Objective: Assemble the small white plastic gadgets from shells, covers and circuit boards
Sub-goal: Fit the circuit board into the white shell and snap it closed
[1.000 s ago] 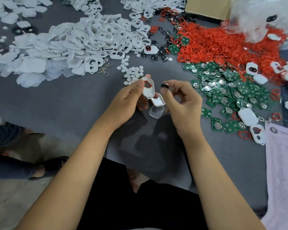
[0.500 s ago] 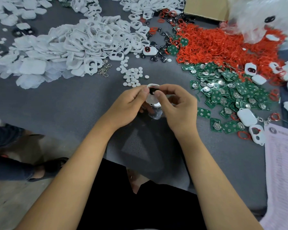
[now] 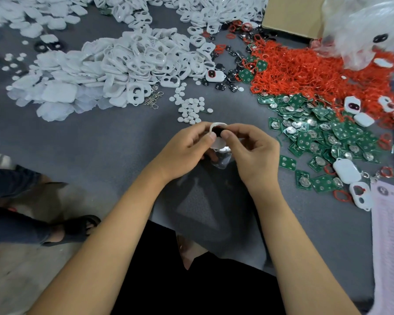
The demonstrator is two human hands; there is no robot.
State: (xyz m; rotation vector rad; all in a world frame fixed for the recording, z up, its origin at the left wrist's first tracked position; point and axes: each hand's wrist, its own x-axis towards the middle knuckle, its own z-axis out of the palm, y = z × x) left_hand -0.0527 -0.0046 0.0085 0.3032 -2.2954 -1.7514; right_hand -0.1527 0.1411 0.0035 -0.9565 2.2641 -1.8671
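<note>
Both forearms reaching forward from the bottom edge, converging over the near part of the grey desk point(image 3: 100, 137). Left hand point(image 3: 184, 148) curled round a white shell point(image 3: 217, 126), thumb laid across its near face, fingers wrapped behind. Right hand point(image 3: 251, 151) curled too, thumb tip pressing a small black piece point(image 3: 218, 132) into the shell's opening, index finger hooked over the top edge. Thumb tips nearly touching each other. Shell held upright between both hands, just above the desk, lower half hidden by the thumbs. Beneath the hands, a clear cover point(image 3: 221, 163), partly hidden.

Just beyond the hands, a scatter of small white discs point(image 3: 190, 110). Further off and left of the left hand, a big heap of white shells and frames point(image 3: 114, 71). Right of the right hand, a spread of green circuit boards point(image 3: 323, 137); beyond those, a mound of red rings point(image 3: 309, 71). Far right of the right hand, finished white gadgets point(image 3: 346, 170) and a printed sheet point(image 3: 391, 235).
</note>
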